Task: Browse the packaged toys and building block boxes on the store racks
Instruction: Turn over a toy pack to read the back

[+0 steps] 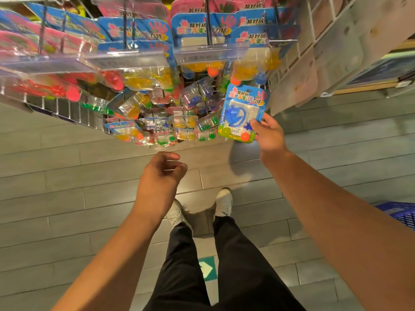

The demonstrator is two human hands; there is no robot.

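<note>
Right hand: a blue-carded toy pack point(243, 113) is pinched at its lower right edge by the right hand point(270, 134), right of frame centre.
Toy pack: a blue hand-shaped toy and small balls are seen under its clear blister; it is held just beside the hanging stock.
Left hand: the left hand point(160, 173) is held at frame centre with fingers loosely curled, nothing gripped.
Rack: rows of similar blister packs point(134, 32) are hung on hooks across the upper left and centre.
Floor: grey planks point(56, 187) and white shoes point(223, 204) are seen below; a blue crate point(402, 213) is at the right edge.
</note>
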